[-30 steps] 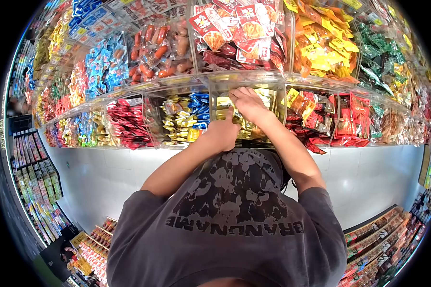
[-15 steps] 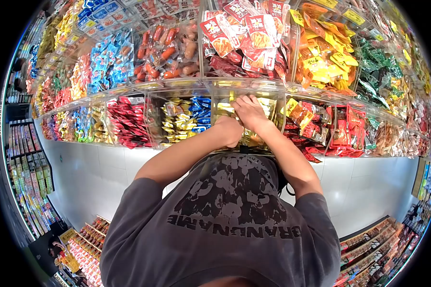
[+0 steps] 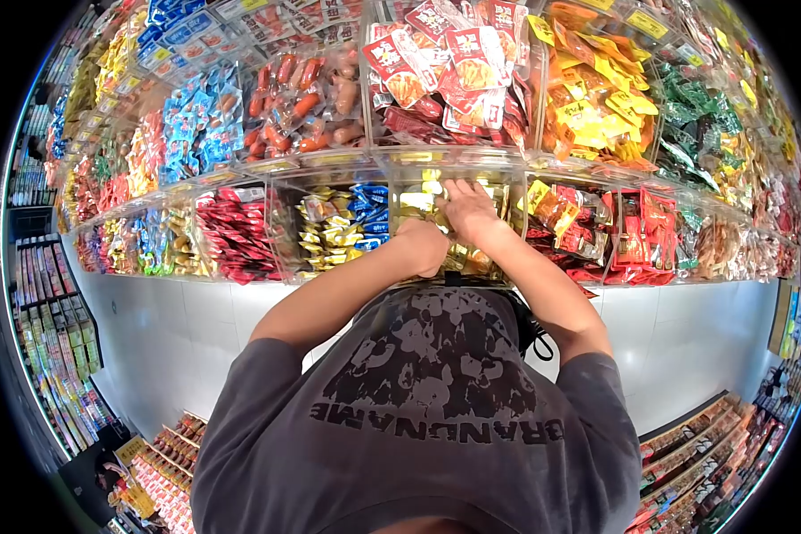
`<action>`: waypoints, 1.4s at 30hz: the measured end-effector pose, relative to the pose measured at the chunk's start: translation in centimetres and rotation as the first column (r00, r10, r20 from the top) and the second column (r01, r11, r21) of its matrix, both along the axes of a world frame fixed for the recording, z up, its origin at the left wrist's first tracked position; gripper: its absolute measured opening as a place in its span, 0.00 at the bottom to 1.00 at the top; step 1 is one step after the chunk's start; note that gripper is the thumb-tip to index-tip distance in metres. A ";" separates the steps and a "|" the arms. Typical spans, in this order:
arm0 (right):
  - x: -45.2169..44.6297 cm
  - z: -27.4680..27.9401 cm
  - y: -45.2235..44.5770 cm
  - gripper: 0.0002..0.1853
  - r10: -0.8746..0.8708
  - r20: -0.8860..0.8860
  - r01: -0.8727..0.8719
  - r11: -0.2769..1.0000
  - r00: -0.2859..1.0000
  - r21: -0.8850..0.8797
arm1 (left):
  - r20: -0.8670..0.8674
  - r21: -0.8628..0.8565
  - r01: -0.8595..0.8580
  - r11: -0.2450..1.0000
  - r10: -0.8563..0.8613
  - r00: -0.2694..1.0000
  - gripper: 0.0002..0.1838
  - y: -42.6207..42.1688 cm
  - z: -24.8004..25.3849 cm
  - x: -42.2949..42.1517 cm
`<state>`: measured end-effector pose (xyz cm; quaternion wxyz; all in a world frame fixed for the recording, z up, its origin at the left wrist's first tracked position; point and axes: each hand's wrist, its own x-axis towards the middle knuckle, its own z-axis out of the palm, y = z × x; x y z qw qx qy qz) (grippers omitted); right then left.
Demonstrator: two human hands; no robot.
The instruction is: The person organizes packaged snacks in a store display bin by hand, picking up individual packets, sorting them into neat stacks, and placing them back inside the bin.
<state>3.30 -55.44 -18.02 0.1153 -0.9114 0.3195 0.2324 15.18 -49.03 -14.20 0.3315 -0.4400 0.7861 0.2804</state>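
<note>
Both of my hands are in a clear bin (image 3: 458,160) of yellow-gold packets (image 3: 415,201). My left hand (image 3: 422,246) is closed at the bin's left side, its fingers curled down; what it grips, if anything, is hidden. Just right of it, my right hand (image 3: 466,208) lies over the packets with its fingers apart and pointing away from me. The two hands are close together. Packets show above and between them.
Left of this bin are gold and blue packets (image 3: 334,221) and red packets (image 3: 240,230); right of it, red packets (image 3: 645,233). A higher row holds white-and-red packets (image 3: 476,60), sausages (image 3: 303,100) and yellow packets (image 3: 596,111). Shelves (image 3: 694,454) stand behind me.
My left hand has gone from a pointing finger to curled fingers and sits slightly lower. My right hand's fingers have spread a little. The view has shifted slightly.
</note>
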 end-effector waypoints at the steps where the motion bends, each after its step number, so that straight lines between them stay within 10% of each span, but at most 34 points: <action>1: 0.3 0.8 -0.2 0.39 -0.001 -0.002 0.001 1.000 1.000 -0.001 | -0.006 0.009 -0.008 1.000 0.008 1.000 0.21 0.0 0.1 0.0; 7: 1.6 0.7 -0.4 0.43 -0.033 -0.186 0.048 0.996 0.982 0.076 | 0.032 0.018 -0.003 1.000 0.003 0.999 0.23 0.1 -0.4 0.0; 16: 1.0 -1.7 -1.4 0.35 0.316 0.059 -0.309 0.945 0.947 -0.101 | 0.016 -0.001 -0.050 0.999 0.050 0.999 0.26 0.6 -0.9 0.1; 26: 1.9 -1.1 -1.0 0.37 0.270 -0.131 -0.273 0.962 0.954 -0.002 | -0.002 -0.022 -0.070 0.997 0.070 0.998 0.25 1.0 -0.9 0.2; 42: -1.7 1.3 0.8 0.32 0.165 0.158 -0.163 0.986 0.974 -0.025 | 0.016 -0.026 -0.042 0.999 0.043 0.999 0.28 1.0 -0.2 0.3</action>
